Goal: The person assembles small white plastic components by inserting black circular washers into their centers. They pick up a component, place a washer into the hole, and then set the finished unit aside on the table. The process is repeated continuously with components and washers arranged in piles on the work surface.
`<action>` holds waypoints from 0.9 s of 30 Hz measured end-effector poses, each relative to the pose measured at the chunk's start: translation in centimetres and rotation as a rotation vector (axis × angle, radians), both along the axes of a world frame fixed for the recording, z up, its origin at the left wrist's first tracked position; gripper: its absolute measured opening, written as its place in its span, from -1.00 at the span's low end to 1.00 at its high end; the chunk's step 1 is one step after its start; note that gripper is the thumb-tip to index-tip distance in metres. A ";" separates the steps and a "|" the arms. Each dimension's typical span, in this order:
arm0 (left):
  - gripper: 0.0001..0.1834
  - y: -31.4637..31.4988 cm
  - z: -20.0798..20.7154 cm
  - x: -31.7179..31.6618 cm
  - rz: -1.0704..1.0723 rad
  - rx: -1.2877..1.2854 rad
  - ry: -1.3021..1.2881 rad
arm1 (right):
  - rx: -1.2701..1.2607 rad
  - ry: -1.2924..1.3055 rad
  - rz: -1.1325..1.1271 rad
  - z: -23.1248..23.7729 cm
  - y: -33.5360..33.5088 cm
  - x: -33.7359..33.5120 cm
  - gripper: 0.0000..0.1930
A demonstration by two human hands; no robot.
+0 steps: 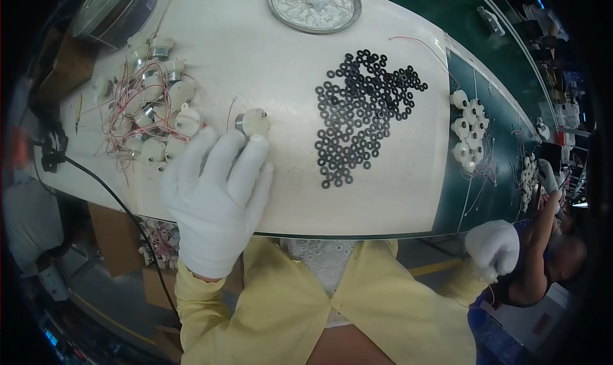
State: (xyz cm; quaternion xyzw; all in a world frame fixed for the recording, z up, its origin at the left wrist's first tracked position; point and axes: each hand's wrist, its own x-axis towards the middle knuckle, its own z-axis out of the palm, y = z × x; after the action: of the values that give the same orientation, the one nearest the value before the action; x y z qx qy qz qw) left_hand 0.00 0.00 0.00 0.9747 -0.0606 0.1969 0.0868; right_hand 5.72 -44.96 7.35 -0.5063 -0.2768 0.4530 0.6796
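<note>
My left hand [220, 192], in a white glove, lies palm down at the near left of the white table with its fingers stretched out. Its fingertips reach a small geared motor [257, 121] with a cream plastic housing and a metal can; whether they press on it is hard to tell. A short red wire stands up beside that motor. Beyond the table's near edge, at the right, my gloved right hand [493, 247] is closed. A thin wire hangs below it; what its fingers hold is hidden. Black rubber rings [357, 113] lie spread over the table's middle.
Wired motors [150, 103] are heaped at the left, near a round container [115, 10]. A foil-lined round tray [313, 7] stands at the back. Several cream housings [469, 132] sit together on the green surface at right. Another person [543, 256] is at far right. A black cable [108, 186] crosses the near left.
</note>
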 end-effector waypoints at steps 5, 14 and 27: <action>-0.62 -0.3 0.8 -1.2 0.009 0.031 -0.055 | -0.676 -0.004 -0.554 -1.3 7.9 -0.6 -0.62; -0.47 -1.0 1.7 -2.9 0.036 -0.029 0.171 | -0.652 -0.250 -0.478 -4.2 13.0 2.5 -0.71; -0.38 0.7 -1.0 -1.3 0.005 -0.150 0.052 | -0.718 -0.535 -0.460 -4.6 14.5 2.1 -0.68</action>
State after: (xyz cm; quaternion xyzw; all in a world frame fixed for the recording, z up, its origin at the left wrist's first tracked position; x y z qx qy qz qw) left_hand -1.26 0.72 -1.03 0.9704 -0.0409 0.1758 0.1605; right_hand 7.87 -30.47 2.71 -0.8544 -0.1494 0.2122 0.4501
